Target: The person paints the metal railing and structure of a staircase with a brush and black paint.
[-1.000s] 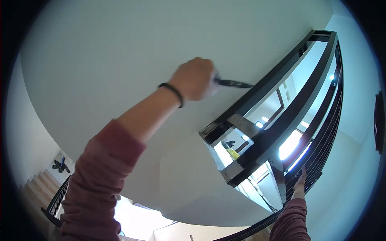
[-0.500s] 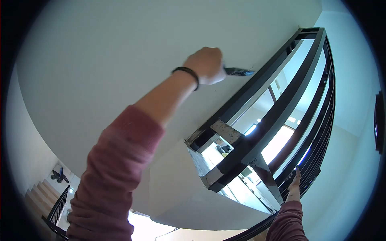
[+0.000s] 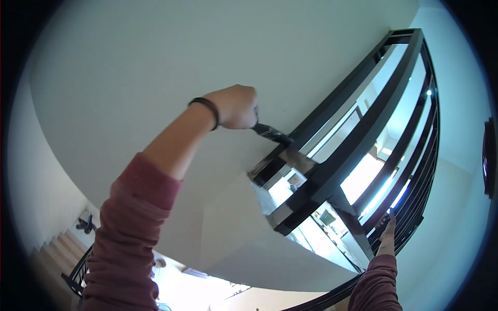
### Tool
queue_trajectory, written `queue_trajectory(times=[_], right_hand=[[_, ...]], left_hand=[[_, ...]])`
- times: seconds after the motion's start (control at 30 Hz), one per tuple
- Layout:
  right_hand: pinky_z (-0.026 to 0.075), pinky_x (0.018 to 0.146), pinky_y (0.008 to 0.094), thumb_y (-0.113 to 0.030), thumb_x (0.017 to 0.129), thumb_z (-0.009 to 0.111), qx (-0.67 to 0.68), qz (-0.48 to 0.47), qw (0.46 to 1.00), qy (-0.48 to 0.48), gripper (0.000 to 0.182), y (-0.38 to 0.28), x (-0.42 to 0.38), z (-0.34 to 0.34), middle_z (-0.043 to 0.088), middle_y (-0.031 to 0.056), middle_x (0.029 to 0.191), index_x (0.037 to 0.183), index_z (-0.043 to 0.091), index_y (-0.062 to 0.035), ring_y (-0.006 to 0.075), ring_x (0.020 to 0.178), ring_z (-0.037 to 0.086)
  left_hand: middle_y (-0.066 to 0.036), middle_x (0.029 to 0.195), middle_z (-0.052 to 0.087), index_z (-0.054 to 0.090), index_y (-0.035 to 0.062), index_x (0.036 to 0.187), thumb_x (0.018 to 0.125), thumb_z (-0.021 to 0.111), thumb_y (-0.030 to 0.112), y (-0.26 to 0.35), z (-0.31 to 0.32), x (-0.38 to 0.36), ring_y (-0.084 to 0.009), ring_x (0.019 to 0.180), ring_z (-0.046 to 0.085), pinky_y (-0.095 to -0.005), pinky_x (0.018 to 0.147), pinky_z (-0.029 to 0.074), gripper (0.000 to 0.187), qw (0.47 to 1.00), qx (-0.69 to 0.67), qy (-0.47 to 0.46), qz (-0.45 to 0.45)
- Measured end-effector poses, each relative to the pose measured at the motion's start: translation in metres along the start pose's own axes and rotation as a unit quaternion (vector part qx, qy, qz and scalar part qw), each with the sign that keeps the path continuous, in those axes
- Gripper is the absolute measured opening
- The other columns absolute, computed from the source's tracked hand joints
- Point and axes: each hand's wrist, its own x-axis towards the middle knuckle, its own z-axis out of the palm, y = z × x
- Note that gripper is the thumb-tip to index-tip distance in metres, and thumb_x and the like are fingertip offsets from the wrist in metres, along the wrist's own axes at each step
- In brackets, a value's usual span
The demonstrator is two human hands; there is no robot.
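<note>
My left hand (image 3: 238, 106), with a black band at the wrist, is closed round the handle of a dark brush-like tool (image 3: 270, 133). The tool's tip touches or lies just over the dark railing frame, beside a short post with a worn, greyish surface (image 3: 298, 159). The black railing (image 3: 363, 135) has several long bars and curves up to the upper right. Lower on the right, my right hand (image 3: 388, 228) is at one of its bars, fingers closed against it; they show small and partly dark.
A large pale wall (image 3: 155, 62) fills the left and middle. Stairs (image 3: 62, 251) with a dark handrail (image 3: 78, 274) lie at the lower left. Bright windows show between the bars. A dark object (image 3: 487, 158) is at the far right edge.
My left hand has moved down and left, bringing the tool's tip from beside the upper frame down to near the worn post. My right hand stays at the railing; the view has shifted slightly.
</note>
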Motion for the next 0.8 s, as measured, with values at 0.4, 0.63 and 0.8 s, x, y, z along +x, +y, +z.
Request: queue_trajectory(times=[0.4,0.63,0.8], right_hand=[[0.028,0.036,0.0197,-0.044,0.076,0.061,-0.045,-0.023,0.996,0.072,0.034,0.001,-0.004,0.007,0.033,-0.0075,0.049,0.063,0.043,-0.0188,0.0057,0.038,0.034],[0.027,0.036,0.0193,-0.043,0.077,0.059,-0.046,-0.029,0.995,0.08,0.031,0.0,-0.008,0.013,0.034,-0.0074,0.05,0.066,0.044,-0.0184,0.006,0.038,0.033],[0.031,0.039,0.0199,-0.044,0.075,0.061,-0.05,-0.052,0.988,0.137,0.031,0.001,-0.026,0.041,0.038,-0.0068,0.051,0.069,0.047,-0.017,0.0062,0.041,0.038]], left_hand=[[-0.017,0.078,0.063,0.065,0.0035,0.093,0.075,0.056,0.008,-0.03,0.054,-0.055,-0.0234,0.063,0.058,-0.0313,0.061,0.046,0.021,0.996,-0.091,0.016,-0.016],[-0.015,0.079,0.063,0.065,0.0022,0.089,0.073,0.061,0.005,-0.053,0.052,-0.072,-0.0248,0.067,0.058,-0.0309,0.063,0.045,0.017,0.993,-0.104,0.057,-0.01],[-0.015,0.076,0.062,0.065,0.0018,0.088,0.072,0.06,0.004,-0.057,0.065,-0.067,-0.0259,0.066,0.057,-0.032,0.063,0.045,0.017,0.994,-0.1,0.04,0.012]])
